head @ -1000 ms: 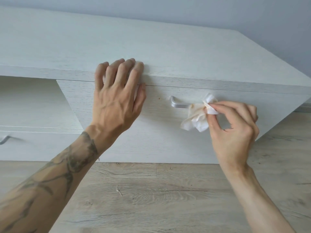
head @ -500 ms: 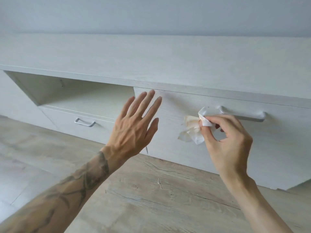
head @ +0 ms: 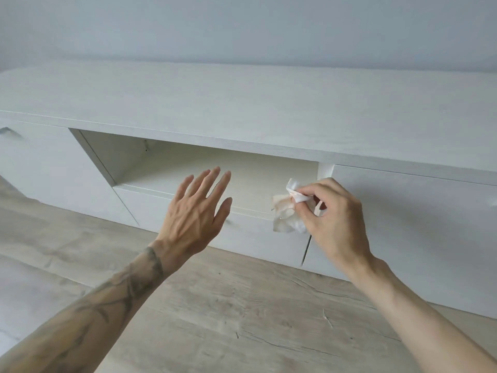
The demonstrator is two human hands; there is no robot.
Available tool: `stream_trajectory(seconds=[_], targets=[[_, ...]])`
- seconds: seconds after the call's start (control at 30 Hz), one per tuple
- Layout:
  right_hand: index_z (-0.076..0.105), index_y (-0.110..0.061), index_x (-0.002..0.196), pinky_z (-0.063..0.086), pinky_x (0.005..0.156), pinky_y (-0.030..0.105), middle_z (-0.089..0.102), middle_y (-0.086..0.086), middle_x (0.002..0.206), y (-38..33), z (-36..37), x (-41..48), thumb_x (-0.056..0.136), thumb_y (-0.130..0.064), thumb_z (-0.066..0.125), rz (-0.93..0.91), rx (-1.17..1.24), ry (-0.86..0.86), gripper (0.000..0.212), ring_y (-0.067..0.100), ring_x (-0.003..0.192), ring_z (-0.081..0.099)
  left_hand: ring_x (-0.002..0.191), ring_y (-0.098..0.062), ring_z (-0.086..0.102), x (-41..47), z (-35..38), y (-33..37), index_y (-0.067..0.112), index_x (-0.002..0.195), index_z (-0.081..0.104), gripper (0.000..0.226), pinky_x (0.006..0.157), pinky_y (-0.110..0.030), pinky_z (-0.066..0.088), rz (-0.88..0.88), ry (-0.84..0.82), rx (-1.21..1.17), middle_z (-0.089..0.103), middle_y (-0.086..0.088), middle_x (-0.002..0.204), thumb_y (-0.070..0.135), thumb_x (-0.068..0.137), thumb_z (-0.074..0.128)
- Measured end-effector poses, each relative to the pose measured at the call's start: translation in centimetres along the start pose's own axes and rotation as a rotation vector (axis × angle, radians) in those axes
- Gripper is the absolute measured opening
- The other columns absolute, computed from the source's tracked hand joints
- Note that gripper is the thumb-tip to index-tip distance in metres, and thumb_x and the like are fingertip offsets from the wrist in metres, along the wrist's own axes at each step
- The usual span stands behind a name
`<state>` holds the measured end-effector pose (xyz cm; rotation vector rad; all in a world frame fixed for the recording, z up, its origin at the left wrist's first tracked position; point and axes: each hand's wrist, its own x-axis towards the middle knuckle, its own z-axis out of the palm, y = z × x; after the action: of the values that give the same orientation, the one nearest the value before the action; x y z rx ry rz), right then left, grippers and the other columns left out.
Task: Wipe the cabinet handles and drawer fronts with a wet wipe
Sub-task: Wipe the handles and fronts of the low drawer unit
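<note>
A long low white cabinet (head: pixel 242 103) runs across the view. My right hand (head: pixel 336 222) pinches a crumpled, slightly stained wet wipe (head: pixel 286 214) in the air in front of the middle drawer front (head: pixel 255 238), near the seam to the right door front (head: pixel 416 224). My left hand (head: pixel 196 211) hovers flat with straight, spread fingers before the same drawer, hiding its handle. An open shelf niche (head: pixel 188 162) lies above that drawer. At the far left edge a metal handle (head: pixel 8 131) shows on the left front (head: pixel 40 168).
Light wood-grain floor (head: pixel 242 319) spreads in front of the cabinet. A pale wall (head: pixel 242 28) stands behind it. The cabinet top is bare.
The view has swung left from the right door to the middle section. My left hand came off the cabinet edge, and my right hand carried the wipe away from the right door's handle.
</note>
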<state>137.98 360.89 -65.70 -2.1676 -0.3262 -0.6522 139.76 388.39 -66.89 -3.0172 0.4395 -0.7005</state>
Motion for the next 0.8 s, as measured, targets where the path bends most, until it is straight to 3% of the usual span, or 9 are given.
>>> stream_trajectory(seconds=[0.43, 0.7, 0.8], targets=[[0.081, -0.018, 0.095, 0.043, 0.069, 0.009, 0.072, -0.011, 0.093, -5.4, 14.7, 2.1, 0.087, -0.006, 0.081, 0.286, -0.095, -0.037, 0.013, 0.006, 0.079, 0.064, 0.155, -0.03, 0.039, 1.3, 7.8, -16.5, 0.019, 0.166, 0.036, 0.062, 0.13, -0.048, 0.026, 0.132, -0.194, -0.163, 0.04, -0.01, 0.169, 0.048, 0.113, 0.025], [0.076, -0.023, 0.091, 0.045, 0.066, 0.013, 0.071, -0.017, 0.085, -6.8, 21.2, 1.0, 0.089, -0.009, 0.082, 0.398, 0.005, -0.005, 0.016, 0.006, 0.076, 0.062, 0.158, -0.03, 0.035, 1.3, 10.9, -20.1, 0.017, 0.168, 0.031, 0.063, 0.131, -0.048, 0.023, 0.159, -0.28, -0.175, 0.034, -0.012, 0.171, 0.048, 0.114, 0.021], [0.069, -0.023, 0.098, 0.048, 0.072, 0.013, 0.071, -0.014, 0.088, -6.3, 24.5, 0.1, 0.092, -0.013, 0.08, 0.412, 0.059, 0.038, 0.016, 0.008, 0.082, 0.065, 0.156, -0.031, 0.037, 0.7, 12.3, -20.8, 0.016, 0.167, 0.034, 0.06, 0.13, -0.048, 0.025, 0.141, -0.259, -0.175, 0.036, -0.012, 0.17, 0.044, 0.114, 0.027]])
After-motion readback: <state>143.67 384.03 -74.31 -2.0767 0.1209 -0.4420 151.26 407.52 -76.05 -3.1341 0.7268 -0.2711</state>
